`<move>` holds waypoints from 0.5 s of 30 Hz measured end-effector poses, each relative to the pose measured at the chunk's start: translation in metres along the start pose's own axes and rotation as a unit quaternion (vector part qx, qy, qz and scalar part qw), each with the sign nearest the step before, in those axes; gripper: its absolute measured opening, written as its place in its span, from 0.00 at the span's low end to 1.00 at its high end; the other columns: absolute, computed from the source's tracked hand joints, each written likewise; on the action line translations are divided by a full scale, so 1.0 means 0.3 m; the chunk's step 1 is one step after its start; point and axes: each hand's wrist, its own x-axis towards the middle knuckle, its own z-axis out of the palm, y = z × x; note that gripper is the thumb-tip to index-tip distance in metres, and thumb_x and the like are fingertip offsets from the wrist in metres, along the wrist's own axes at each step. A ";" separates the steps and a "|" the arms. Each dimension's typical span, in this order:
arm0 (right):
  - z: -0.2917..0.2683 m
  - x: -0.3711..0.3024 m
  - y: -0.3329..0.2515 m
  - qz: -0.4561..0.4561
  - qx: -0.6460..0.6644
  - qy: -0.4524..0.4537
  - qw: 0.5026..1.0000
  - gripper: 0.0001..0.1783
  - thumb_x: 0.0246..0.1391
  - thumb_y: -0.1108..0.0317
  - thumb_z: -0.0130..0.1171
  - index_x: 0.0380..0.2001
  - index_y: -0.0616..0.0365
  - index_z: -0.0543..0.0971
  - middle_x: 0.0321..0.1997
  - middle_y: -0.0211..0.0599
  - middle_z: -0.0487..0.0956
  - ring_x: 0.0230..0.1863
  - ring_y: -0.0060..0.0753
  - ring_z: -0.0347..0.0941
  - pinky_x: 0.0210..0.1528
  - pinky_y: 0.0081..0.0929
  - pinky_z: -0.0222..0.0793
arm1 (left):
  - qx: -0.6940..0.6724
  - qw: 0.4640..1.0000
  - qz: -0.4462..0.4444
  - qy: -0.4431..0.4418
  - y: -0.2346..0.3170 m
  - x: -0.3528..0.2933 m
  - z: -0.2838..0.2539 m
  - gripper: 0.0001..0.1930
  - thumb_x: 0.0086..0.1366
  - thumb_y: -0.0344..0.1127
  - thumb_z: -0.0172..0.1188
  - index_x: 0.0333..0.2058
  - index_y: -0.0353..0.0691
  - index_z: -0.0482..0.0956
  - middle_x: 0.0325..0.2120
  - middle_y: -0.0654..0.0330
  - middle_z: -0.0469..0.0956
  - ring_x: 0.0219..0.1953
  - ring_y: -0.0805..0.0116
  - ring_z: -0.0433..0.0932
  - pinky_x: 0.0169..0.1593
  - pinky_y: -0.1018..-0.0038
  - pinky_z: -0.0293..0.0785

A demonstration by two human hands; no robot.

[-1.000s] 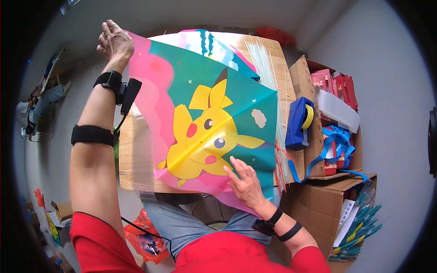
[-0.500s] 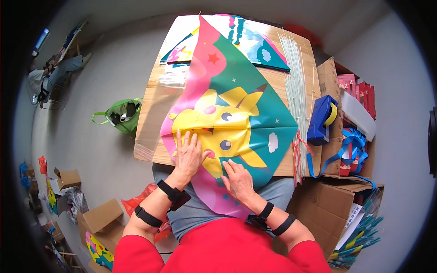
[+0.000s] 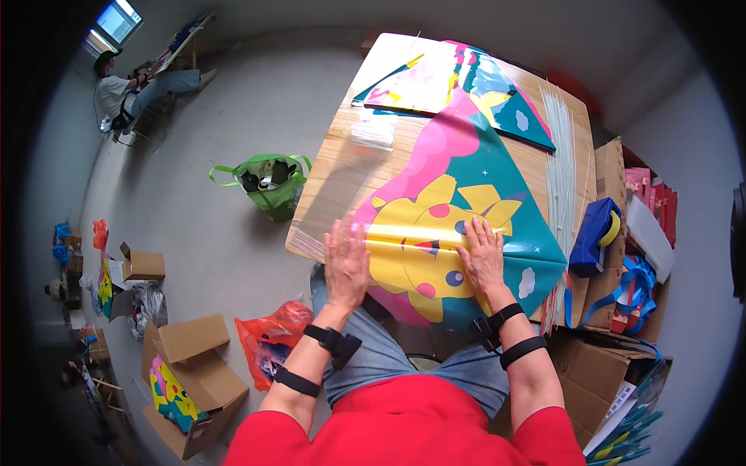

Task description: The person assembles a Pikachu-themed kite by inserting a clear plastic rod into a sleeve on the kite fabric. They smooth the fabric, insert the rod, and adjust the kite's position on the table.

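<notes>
Seen from the head camera, a seated person in a red top and jeans leans over a wooden table (image 3: 334,167) and presses both palms flat on a large kite (image 3: 474,179) printed with a yellow cartoon creature on teal and pink. The kite lies face up across the table's near half, its lower corner hanging over the edge toward the person's lap. The left hand (image 3: 346,260) rests at the kite's left edge near the table's front, fingers spread and pointing away from the body, gripping nothing. The right hand (image 3: 482,256) lies on the yellow figure itself, fingers likewise splayed and flat, well apart from the left. Both forearms carry black straps at the wrist.

Beyond the kite, at the table's far end, more colourful kite sheets (image 3: 435,78) overlap one another. A bundle of thin white rods (image 3: 559,171) runs along the table's right side, just beside the kite's edge. To the right, a blue tape dispenser (image 3: 594,233) sits on stacked cardboard cartons. On the floor to the left stand a green bag (image 3: 272,182), a red plastic bag (image 3: 272,338) and open cardboard boxes (image 3: 190,373). Another person (image 3: 124,81) sits at a desk in the far corner.
</notes>
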 end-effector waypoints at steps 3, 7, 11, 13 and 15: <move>0.000 -0.001 -0.023 -0.026 -0.005 0.026 0.999 0.34 0.57 0.53 0.56 0.65 0.51 0.63 0.73 0.37 0.54 0.74 0.43 0.45 0.71 0.56 0.35 | 0.125 0.990 -0.051 -0.030 -0.213 0.040 0.011 0.27 0.64 0.42 0.55 0.61 0.44 0.66 0.66 0.60 0.57 0.66 0.55 0.56 0.69 0.52 0.45; 0.000 0.000 0.008 -0.014 0.016 0.026 0.999 0.37 0.53 0.54 0.60 0.64 0.51 0.63 0.73 0.39 0.54 0.74 0.45 0.43 0.71 0.58 0.33 | 0.045 0.979 -0.103 -0.168 -0.197 0.029 -0.032 0.21 0.61 0.44 0.58 0.50 0.41 0.77 0.58 0.61 0.68 0.57 0.61 0.66 0.63 0.53 0.54; 0.006 -0.015 0.015 -0.044 0.019 0.069 0.996 0.37 0.50 0.57 0.61 0.63 0.53 0.64 0.73 0.41 0.54 0.74 0.46 0.44 0.71 0.59 0.32 | -0.015 0.999 -0.008 -0.039 -0.171 0.195 -0.006 0.23 0.61 0.42 0.58 0.55 0.42 0.72 0.60 0.59 0.65 0.61 0.57 0.63 0.65 0.52 0.52; 0.026 -0.022 0.020 -0.043 -0.003 0.073 0.996 0.37 0.51 0.57 0.60 0.63 0.53 0.64 0.73 0.42 0.54 0.74 0.47 0.43 0.72 0.59 0.31 | -0.041 0.996 0.077 0.010 -0.135 0.363 0.027 0.28 0.62 0.43 0.58 0.60 0.44 0.67 0.64 0.59 0.59 0.66 0.55 0.56 0.68 0.52 0.46; 0.015 -0.019 0.005 -0.039 -0.005 0.067 0.997 0.36 0.51 0.57 0.59 0.63 0.53 0.64 0.72 0.42 0.54 0.75 0.47 0.42 0.72 0.59 0.30 | -0.005 0.990 0.140 0.017 -0.103 0.541 0.058 0.32 0.62 0.45 0.57 0.64 0.45 0.61 0.67 0.59 0.53 0.70 0.55 0.46 0.70 0.52 0.39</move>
